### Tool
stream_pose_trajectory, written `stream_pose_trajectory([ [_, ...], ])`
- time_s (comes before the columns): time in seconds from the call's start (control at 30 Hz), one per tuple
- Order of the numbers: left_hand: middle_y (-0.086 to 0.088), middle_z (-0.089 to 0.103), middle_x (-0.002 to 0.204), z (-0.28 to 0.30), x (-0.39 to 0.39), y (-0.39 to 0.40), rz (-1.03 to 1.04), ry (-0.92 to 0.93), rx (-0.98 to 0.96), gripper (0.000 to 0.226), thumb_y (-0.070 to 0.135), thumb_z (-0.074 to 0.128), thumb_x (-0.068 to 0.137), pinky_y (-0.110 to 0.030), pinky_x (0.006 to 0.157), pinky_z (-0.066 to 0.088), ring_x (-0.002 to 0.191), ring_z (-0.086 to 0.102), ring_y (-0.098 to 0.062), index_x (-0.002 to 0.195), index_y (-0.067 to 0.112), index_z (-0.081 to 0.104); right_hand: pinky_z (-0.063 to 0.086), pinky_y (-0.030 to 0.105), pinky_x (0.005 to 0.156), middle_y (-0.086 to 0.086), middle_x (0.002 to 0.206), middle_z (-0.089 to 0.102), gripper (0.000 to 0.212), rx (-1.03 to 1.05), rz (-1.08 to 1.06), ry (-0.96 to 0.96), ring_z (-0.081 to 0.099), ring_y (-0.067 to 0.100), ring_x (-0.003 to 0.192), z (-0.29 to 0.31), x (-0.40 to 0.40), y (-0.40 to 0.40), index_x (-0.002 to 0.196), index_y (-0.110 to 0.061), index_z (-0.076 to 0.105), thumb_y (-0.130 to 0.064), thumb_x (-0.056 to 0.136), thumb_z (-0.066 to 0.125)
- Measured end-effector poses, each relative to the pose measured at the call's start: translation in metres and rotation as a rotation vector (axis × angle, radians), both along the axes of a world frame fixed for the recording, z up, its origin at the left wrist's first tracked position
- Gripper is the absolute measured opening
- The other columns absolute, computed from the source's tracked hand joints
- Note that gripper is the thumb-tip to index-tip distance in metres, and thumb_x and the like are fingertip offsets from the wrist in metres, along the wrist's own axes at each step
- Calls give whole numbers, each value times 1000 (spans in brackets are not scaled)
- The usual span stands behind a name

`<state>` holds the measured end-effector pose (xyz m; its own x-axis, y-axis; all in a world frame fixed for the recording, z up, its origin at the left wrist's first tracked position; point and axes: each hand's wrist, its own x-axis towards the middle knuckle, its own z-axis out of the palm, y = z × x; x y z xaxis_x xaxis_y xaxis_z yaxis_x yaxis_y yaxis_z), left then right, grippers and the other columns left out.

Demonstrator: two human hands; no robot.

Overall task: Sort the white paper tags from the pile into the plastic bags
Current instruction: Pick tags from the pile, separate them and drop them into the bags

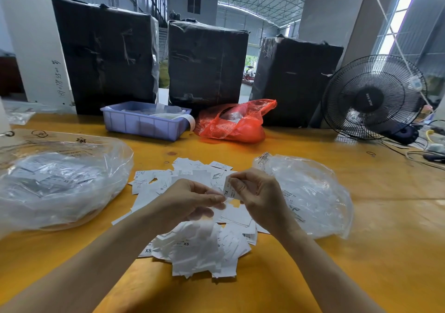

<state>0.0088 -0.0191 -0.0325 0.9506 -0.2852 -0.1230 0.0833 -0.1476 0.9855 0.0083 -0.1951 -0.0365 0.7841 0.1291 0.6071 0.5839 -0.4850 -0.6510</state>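
Observation:
A pile of white paper tags (197, 247) is spread over the middle of the yellow table (361, 252), some marked XS. My right hand (258, 192) pinches one tag (228, 188) marked XL above the pile. My left hand (192, 200) is just to its left with curled fingers, thumb and forefinger touching the tag's lower edge; a blurred tag hangs under it. A clear plastic bag (55, 185) holding many tags lies at the left. A second clear bag (310, 192) with fewer tags lies at the right, behind my right hand.
A purple plastic bin (144, 122) and a red plastic bag (236, 122) stand at the table's back, in front of three tall black-wrapped bundles (207, 64). A black fan (373, 98) sits at the back right with cables (423, 153) beside it.

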Motion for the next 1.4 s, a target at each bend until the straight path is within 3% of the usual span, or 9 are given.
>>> stream_pose_trajectory([
  [0.13,-7,75,82,1,0,0,1,6,-8,14,17,72,79,-15,48,40,55,60,-8,88,7,74,54,31,71,-1,87,65,12,-18,39,21,61,11,83,-1,0,2,96,-3,72,-7,88,64],
  [0.27,-5,73,72,2,-1,-1,23,16,-10,18,17,71,80,-13,43,39,49,58,-6,90,2,74,45,11,60,-10,81,62,12,-36,134,104,59,-4,72,-3,-1,4,94,-3,73,-6,88,63],
  [0.4,-8,68,71,0,0,-1,54,36,-34,23,17,74,77,-15,50,46,58,60,-11,92,0,72,42,14,51,-1,77,62,17,14,179,266,53,1,54,-3,1,1,103,0,70,-3,92,57],
  [0.6,-3,64,60,1,-4,-3,11,28,-29,32,28,74,67,-15,48,45,50,57,-7,86,2,73,51,18,65,1,77,63,32,141,213,362,60,4,65,-2,1,-2,118,-4,62,-2,86,64],
  [0.73,-4,66,61,-1,-1,-8,152,38,-171,19,14,71,80,-15,49,50,49,59,-7,88,-3,71,58,28,70,13,88,68,30,322,132,381,66,14,72,-2,5,-5,114,-3,62,-9,85,66],
  [0.87,-6,69,64,-3,-2,-9,201,47,-236,18,15,69,82,-16,50,52,54,65,-9,88,-2,72,54,20,57,0,72,67,21,224,72,283,59,4,52,-6,3,0,107,1,68,-3,86,65],
  [1.13,-11,69,70,-10,-1,-16,303,29,-267,16,18,70,81,-26,55,51,66,63,-20,82,2,73,56,33,66,13,85,67,31,140,195,398,61,8,60,-4,-6,12,115,-13,67,-21,85,67],
  [1.27,-18,68,78,-12,-2,-19,383,62,-420,21,18,66,85,-29,55,56,67,64,-25,85,-3,69,58,34,70,5,75,65,48,226,303,511,66,14,62,-5,-10,15,124,-24,55,-9,81,70],
  [1.4,-18,69,79,-13,-4,-22,412,53,-466,24,18,65,85,-26,50,55,65,65,-25,88,-5,69,59,31,71,6,72,68,51,221,295,465,65,13,61,-8,-11,19,128,-16,54,0,82,69],
])
